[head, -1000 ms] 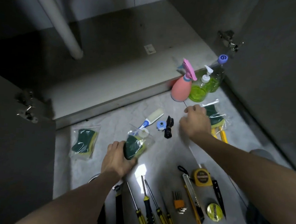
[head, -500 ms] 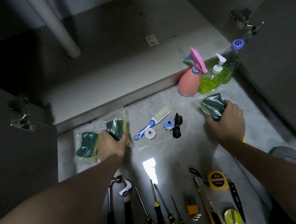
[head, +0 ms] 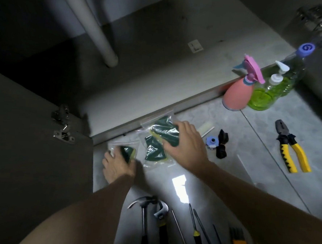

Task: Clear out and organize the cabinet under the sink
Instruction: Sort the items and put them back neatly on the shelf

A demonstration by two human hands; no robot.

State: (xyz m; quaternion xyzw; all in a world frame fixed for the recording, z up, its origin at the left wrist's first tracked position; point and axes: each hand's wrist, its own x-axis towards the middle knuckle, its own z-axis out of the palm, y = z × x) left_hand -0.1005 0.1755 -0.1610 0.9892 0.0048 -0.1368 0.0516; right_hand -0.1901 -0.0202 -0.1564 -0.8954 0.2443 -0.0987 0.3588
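Note:
Three green-and-yellow sponges in clear bags lie on the grey floor by the cabinet's front edge. My left hand (head: 117, 165) grips the leftmost bagged sponge (head: 128, 153). My right hand (head: 186, 145) holds another bagged sponge (head: 164, 130) just above a third bagged sponge (head: 153, 149) that lies flat. The open cabinet (head: 160, 52) under the sink is bare inside, with a white drain pipe (head: 92, 25) coming down.
A pink spray bottle (head: 237, 92) and two green soap bottles (head: 265, 90) stand at the right. Yellow-handled pliers (head: 290, 146), a blue tape roll (head: 212, 141) and a black bundle (head: 222, 144) lie nearby. A hammer (head: 145, 211), wrench and screwdrivers (head: 195, 231) line the near floor.
My right hand carried its bagged sponge from beside the bottles leftward to the other sponges. My left hand shifted from the second sponge onto the leftmost one. The pliers are now uncovered.

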